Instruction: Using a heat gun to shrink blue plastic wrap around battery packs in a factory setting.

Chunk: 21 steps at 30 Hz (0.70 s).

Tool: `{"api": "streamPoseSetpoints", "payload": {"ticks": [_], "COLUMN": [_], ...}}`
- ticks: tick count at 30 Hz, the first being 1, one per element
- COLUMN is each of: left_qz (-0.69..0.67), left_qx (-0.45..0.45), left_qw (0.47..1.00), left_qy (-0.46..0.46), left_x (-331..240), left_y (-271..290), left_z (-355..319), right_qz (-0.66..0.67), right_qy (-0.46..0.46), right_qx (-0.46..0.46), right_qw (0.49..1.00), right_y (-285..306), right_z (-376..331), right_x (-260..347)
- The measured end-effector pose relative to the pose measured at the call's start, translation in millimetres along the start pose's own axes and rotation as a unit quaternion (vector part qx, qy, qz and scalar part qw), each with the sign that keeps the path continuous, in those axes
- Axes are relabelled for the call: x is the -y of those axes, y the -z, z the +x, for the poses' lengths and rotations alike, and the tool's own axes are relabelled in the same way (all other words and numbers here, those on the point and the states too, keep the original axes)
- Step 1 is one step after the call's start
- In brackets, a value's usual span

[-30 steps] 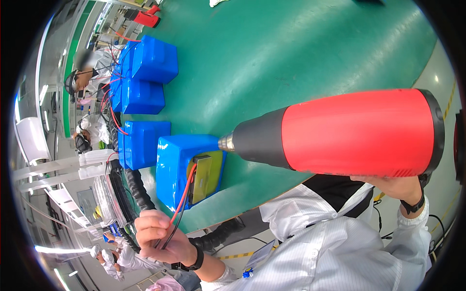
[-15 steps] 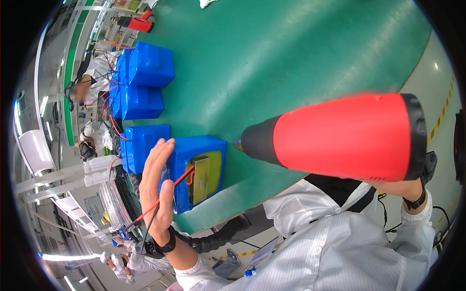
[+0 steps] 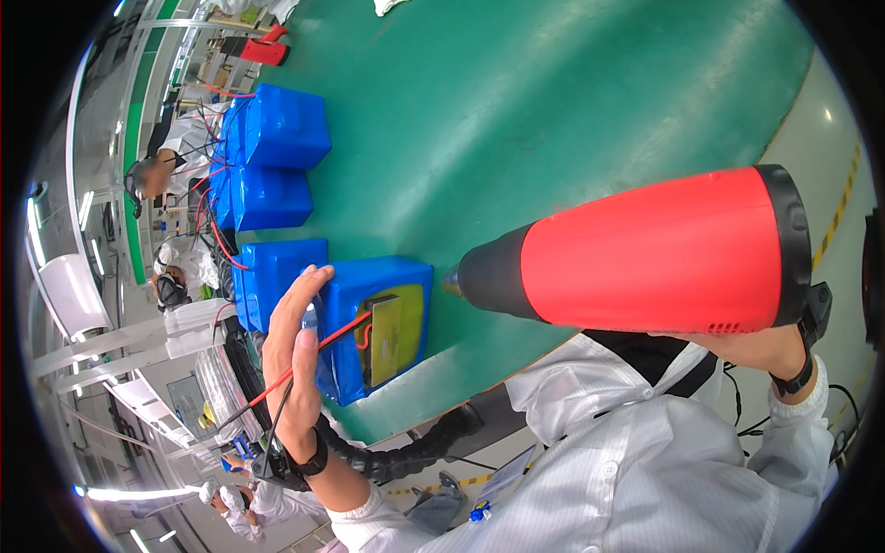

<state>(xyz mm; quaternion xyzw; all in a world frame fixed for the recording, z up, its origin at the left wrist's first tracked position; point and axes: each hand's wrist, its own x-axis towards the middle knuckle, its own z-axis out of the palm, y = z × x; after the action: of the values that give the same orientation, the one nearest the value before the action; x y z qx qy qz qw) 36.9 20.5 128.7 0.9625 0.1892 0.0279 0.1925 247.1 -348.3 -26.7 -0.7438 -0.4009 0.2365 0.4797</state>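
Observation:
My right hand [image 3: 751,348] holds a red heat gun [image 3: 654,253] with a black nozzle and black rear end. Its body hides the grip and most of my fingers. The nozzle points left at a blue-wrapped battery pack [image 3: 383,270] and stands a little apart from it. On the pack's near face is a yellow-green patch with a grey plate [image 3: 384,341]. My left hand [image 3: 293,369] lies along the pack's left side with fingers stretched out. A red wire [image 3: 339,334] and a black wire run from the pack past my thumb.
Several more blue battery packs [image 3: 288,126] with red and black leads stand along the left of the green table [image 3: 553,120]. Another red heat gun [image 3: 256,48] lies at the far left. Beyond the table edge, co-workers [image 3: 175,166] in white are at work.
The heat gun has tilted slightly, its rear end shifting up a little. My left hand stays by the pack, its thumb slightly lower and closer to the fingers.

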Motion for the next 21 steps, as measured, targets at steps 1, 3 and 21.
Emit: {"api": "streamPoseSetpoints", "payload": {"ticks": [1, 3, 21], "left_qz": [0.004, 0.001, -0.059], "left_qx": [0.001, -0.004, -0.154], "left_qw": [1.000, 1.000, 0.980], "left_qy": [0.000, -0.003, 0.111], "left_x": [-1, -1, 65], "left_y": [-1, -2, -19], "left_z": [0, 1, -19], "right_qz": [0.082, 0.042, 0.225], "right_qy": [-0.073, -0.010, -0.049], "right_qx": [-0.010, -0.006, 0.078], "right_qw": [0.994, 0.999, 0.970], "right_y": [-4, 2, 4], "right_z": [1, 5, 16], "right_x": [2, -1, 25]}}
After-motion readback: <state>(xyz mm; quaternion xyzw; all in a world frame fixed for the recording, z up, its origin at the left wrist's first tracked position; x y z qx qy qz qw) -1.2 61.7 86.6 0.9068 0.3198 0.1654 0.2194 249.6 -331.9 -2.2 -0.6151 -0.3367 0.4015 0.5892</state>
